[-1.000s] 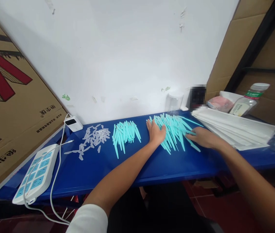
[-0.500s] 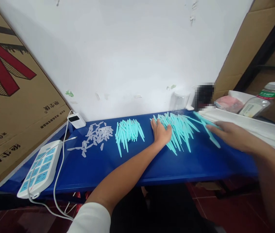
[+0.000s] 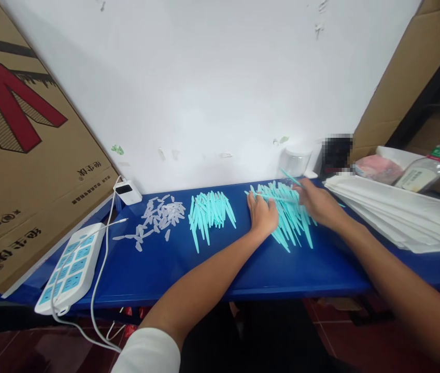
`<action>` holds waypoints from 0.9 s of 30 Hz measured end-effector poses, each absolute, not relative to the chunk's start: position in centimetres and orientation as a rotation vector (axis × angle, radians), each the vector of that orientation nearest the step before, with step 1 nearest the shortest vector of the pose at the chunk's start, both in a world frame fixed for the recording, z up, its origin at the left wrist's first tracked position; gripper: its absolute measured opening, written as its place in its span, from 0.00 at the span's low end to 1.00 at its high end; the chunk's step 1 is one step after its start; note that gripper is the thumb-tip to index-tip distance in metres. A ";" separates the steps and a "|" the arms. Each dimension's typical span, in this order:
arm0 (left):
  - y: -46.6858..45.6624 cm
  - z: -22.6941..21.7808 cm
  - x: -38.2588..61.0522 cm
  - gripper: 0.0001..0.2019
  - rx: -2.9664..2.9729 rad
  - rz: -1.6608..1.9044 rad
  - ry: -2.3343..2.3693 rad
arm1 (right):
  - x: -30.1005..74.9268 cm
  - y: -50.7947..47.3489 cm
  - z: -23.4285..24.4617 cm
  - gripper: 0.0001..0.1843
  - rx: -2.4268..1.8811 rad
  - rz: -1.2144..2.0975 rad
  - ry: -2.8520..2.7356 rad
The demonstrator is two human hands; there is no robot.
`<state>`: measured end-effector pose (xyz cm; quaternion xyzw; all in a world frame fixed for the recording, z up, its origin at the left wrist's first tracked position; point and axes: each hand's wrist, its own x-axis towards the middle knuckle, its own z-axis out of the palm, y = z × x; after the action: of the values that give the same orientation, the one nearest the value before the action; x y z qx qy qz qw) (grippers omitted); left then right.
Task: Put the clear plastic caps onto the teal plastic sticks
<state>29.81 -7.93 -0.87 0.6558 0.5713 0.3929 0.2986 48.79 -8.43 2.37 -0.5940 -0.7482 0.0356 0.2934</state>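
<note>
My left hand (image 3: 263, 213) rests at the left edge of a spread pile of turquoise tapered plastic sticks (image 3: 292, 228). Its fingers are bent over one stick lying crosswise, whose tip pokes out to the left. Over the right part of the same pile, my right hand (image 3: 315, 202) is closed on a turquoise stick (image 3: 290, 176) that slants up to the left. Its fingertips are partly blurred. A smaller pile of the same sticks (image 3: 211, 212) lies left of my left hand. Farther left are many loose, small translucent leaf-shaped pieces (image 3: 163, 213).
A white power strip (image 3: 70, 269) with cables and a small white device (image 3: 128, 192) stand left, beside a large cardboard box (image 3: 41, 155). White sheets or bags (image 3: 398, 217), a bottle (image 3: 429, 163) and a clear jar (image 3: 296, 161) are at right. Behind the blue table (image 3: 220, 274) rises a wall (image 3: 212, 93).
My right hand has moved left from beside the pile to above it, carrying turquoise stick material. My left hand stays at the pile's left edge. The view has shifted slightly.
</note>
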 end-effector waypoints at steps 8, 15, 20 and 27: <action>-7.7 -1.1 30.5 0.26 1.768 1.045 1.484 | 50.9 -9.7 0.7 0.21 -1.700 0.101 -1.778; -8.5 -0.9 30.2 0.24 1.819 1.120 1.457 | 47.7 -8.7 1.5 0.22 -1.539 0.139 -2.074; -8.7 -0.7 29.9 0.25 1.791 1.152 1.440 | 47.5 -6.9 2.2 0.18 -1.461 0.198 -2.008; -7.3 -0.4 29.1 0.23 1.652 1.265 1.526 | 47.9 -6.3 2.0 0.15 -1.393 0.485 -1.953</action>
<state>29.12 -7.31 -0.39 0.6152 0.5684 0.4709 0.2769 47.88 -6.34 1.98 -0.5351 -0.7504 0.1863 0.3403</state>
